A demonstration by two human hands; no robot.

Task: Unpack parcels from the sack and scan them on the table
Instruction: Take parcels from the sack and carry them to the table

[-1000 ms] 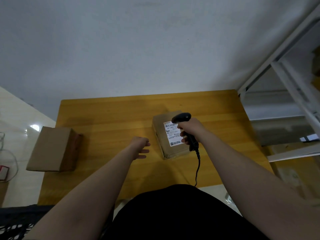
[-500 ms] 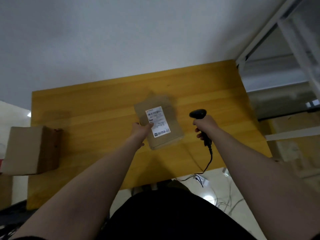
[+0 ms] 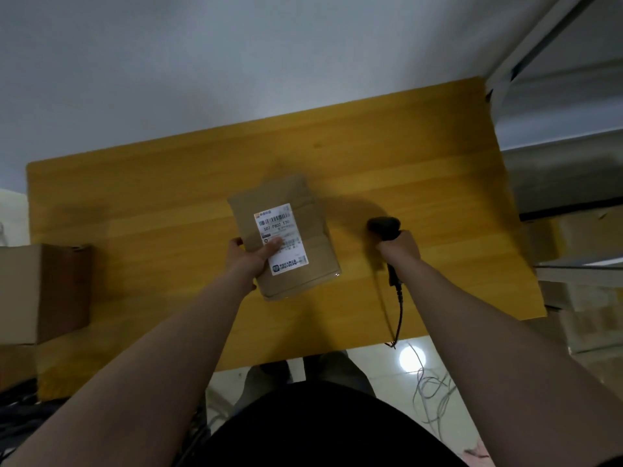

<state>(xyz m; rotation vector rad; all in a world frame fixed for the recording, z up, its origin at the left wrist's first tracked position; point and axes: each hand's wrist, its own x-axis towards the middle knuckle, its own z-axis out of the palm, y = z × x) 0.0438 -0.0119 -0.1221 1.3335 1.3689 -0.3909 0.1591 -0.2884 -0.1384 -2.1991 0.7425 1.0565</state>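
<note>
- Yellow wooden table (image 3: 161, 197) under a pale wall (image 3: 236, 62); we have the parcel (image 3: 320, 254) mid-table, label (image 3: 281, 227) up.
- Left hand (image 3: 253, 256) grips its near-left edge, thumb on the label; lifted or resting, we can't quite tell.
- Right hand (image 3: 401, 246) is wrapped round the scanner (image 3: 384, 225), just right of the parcel.
- Risks: this one-edge hold could let the parcel tip, and the dangling cable (image 3: 399, 308) could snag.

parcel (image 3: 286, 237) mid-table (image 3: 421, 156), scanner (image 3: 386, 227) just right of it, second box (image 3: 43, 291) at table's left edge
</note>
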